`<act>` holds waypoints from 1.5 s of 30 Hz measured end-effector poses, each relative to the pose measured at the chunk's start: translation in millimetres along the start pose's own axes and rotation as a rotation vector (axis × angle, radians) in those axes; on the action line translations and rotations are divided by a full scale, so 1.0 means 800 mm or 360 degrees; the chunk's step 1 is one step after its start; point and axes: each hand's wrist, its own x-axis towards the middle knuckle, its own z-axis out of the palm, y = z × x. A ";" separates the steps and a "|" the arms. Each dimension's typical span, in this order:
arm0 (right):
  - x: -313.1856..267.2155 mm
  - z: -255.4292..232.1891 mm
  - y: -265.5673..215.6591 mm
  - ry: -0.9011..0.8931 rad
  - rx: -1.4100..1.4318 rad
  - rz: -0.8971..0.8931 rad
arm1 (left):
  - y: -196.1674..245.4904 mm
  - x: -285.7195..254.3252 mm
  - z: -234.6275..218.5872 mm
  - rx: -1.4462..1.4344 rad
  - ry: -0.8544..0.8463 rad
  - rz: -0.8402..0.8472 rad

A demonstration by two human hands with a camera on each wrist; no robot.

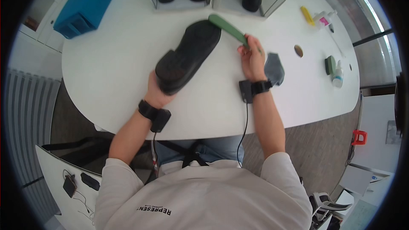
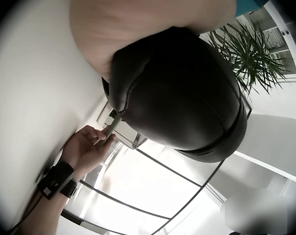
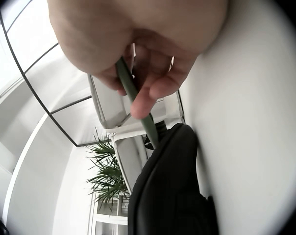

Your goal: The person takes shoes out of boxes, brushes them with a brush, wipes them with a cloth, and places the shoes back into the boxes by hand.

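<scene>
A black shoe (image 1: 189, 53) is tilted with its sole toward the head camera. My left hand (image 1: 155, 91) grips it at the heel end, and the left wrist view shows the smooth dark heel (image 2: 187, 98) close up. My right hand (image 1: 253, 57) pinches a long green brush (image 1: 230, 30) by its slim handle. The brush's far end overlaps the shoe's toe in the head view. In the right wrist view, fingers (image 3: 160, 88) lie along the handle, and a dark bristle-like patch shows beside its tip, right at the toe edge.
Two white boxes (image 1: 213, 6) holding black shoes stand at the back. A blue container (image 1: 89, 2) is back left. On the right lie a grey cloth-like piece (image 1: 275, 69), a green block brush (image 1: 330, 65), a bottle (image 1: 338, 76) and a yellow item (image 1: 307, 15).
</scene>
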 end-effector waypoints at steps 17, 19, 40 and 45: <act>0.010 -0.024 0.001 0.0027 0.0513 0.0279 | -0.017 0.011 0.053 0.0661 0.0453 -0.0238; 0.009 -0.022 -0.001 0.0030 0.0558 0.0308 | -0.011 0.018 0.056 0.1289 0.0352 -0.0321; -0.031 0.025 -0.028 -0.0469 -0.0153 0.0440 | 0.101 0.036 0.102 0.2982 0.0195 0.0529; -0.021 0.066 -0.007 -0.0265 0.0048 0.0488 | 0.079 0.045 0.087 0.2742 0.0181 0.0789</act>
